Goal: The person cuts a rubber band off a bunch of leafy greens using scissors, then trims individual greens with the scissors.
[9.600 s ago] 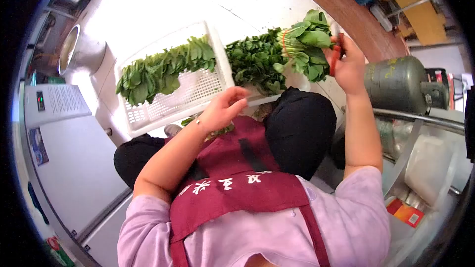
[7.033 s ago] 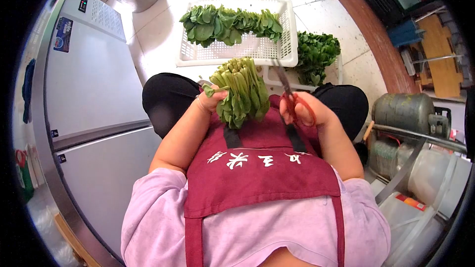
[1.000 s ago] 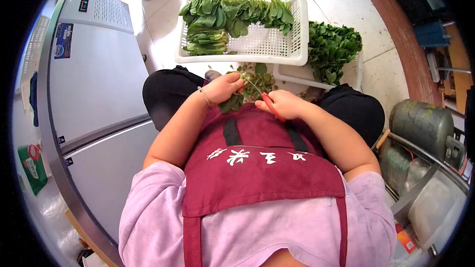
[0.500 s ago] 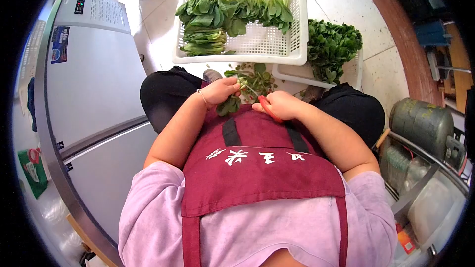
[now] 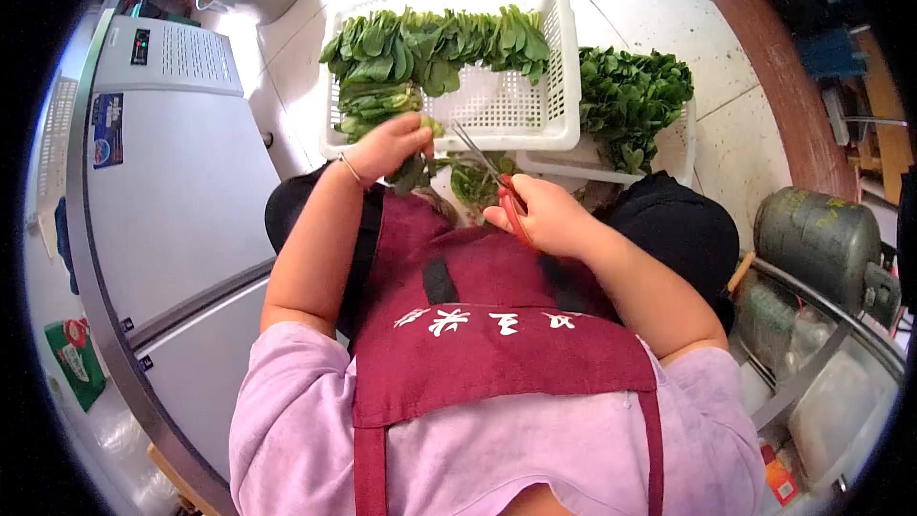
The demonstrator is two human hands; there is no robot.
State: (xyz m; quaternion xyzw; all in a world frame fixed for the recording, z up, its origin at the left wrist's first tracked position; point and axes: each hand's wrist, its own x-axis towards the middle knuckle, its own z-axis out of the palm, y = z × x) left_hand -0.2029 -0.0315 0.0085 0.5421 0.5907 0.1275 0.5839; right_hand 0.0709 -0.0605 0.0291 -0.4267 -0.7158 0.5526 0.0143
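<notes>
Greens (image 5: pixel 411 175) gripped in the left hand (image 5: pixel 394 148) have moved from the scissors (image 5: pixel 482 157) to the near side of the basket (image 5: pixel 501 141); right hand (image 5: pixel 552 215) remains closed around the handles (image 5: pixel 512 208). Cutting here appears paused or finished.

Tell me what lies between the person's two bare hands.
In the head view, red-handled metal scissors slant into that gap, with a loose heap of green leaves beneath.
</notes>
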